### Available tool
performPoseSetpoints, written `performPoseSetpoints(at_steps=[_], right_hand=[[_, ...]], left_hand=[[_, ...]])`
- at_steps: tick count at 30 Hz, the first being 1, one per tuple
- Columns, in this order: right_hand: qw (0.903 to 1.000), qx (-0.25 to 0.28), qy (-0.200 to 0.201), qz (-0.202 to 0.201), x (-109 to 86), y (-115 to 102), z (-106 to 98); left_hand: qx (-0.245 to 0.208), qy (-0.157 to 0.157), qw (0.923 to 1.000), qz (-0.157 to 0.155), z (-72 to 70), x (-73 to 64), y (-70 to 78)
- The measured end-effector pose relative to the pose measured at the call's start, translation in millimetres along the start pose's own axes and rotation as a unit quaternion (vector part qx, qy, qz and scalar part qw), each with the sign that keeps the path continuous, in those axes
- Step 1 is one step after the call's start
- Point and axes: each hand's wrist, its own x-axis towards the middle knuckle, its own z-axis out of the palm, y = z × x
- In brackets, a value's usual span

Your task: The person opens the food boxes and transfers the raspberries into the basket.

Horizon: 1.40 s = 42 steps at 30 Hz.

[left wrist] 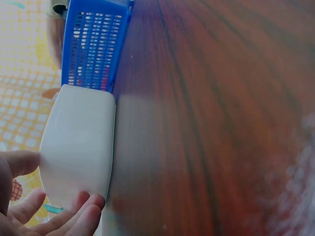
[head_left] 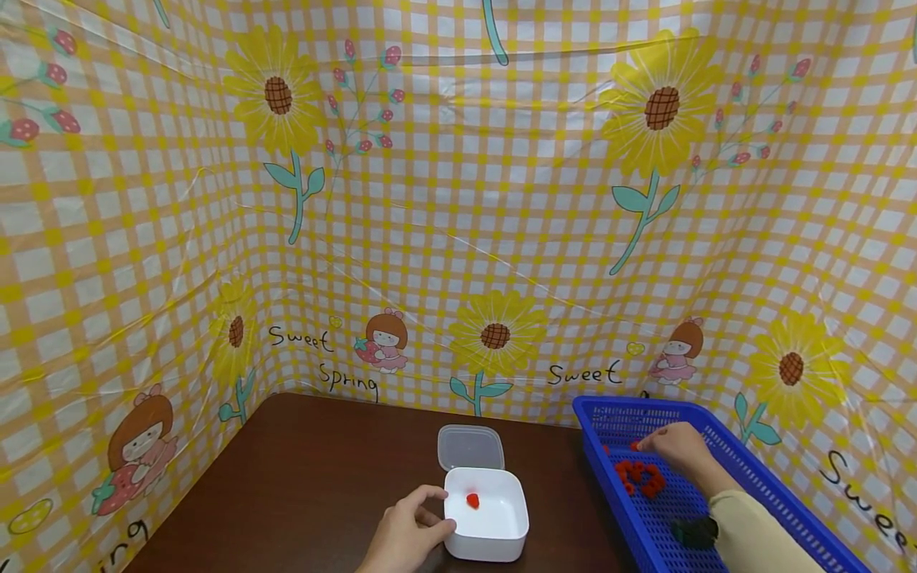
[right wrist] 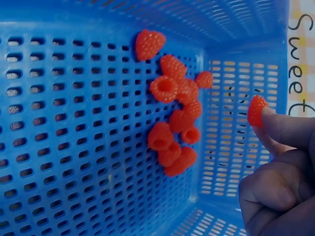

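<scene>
A square white plastic box [head_left: 494, 549] stands uncovered on the table with one red raspberry [head_left: 473, 501] inside. My left hand [head_left: 408, 525] holds the box at its left side, thumb and fingers spread along the wall. In the left wrist view, fingertips [left wrist: 91, 216] press on the white wall. Over the far part of a blue basket [head_left: 609, 493], my right hand [head_left: 677, 450] pinches a raspberry [right wrist: 257, 111] between thumb and index finger. Several more raspberries [right wrist: 179, 120] lie grouped on the basket's slotted floor.
Behind the box lies a translucent lid [head_left: 470, 447] on the dark brown table [head_left: 322, 477]. A checked cloth [head_left: 458, 199] with sunflowers hangs around the back and sides. The basket's raised walls stand along the table's right side.
</scene>
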Motion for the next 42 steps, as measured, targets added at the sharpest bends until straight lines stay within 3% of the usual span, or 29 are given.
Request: performPoseSetpoints(at_steps=[8, 22, 29, 42], right_hand=[[0.9994, 0.012, -0.019, 0.027, -2.7, 4.7, 0.7], [0.9994, 0.015, -0.019, 0.025, -4.4, -3.4, -0.8], [0.9990, 0.034, -0.029, -0.005, -8.8, -25.6, 3.9], [0.9957, 0.078, -0.047, -0.018, -23.1, -80.8, 16.7]], left_hand=[[0.001, 0.004, 1.0000, 0.002, 0.3, -0.4, 0.0], [0.008, 0.010, 0.9999, 0.010, -0.4, -1.1, -0.4], [0.005, 0.006, 1.0000, 0.005, 0.2, 0.0, -1.2], [0.007, 0.004, 0.9999, 0.010, 0.6, 0.2, -2.6]])
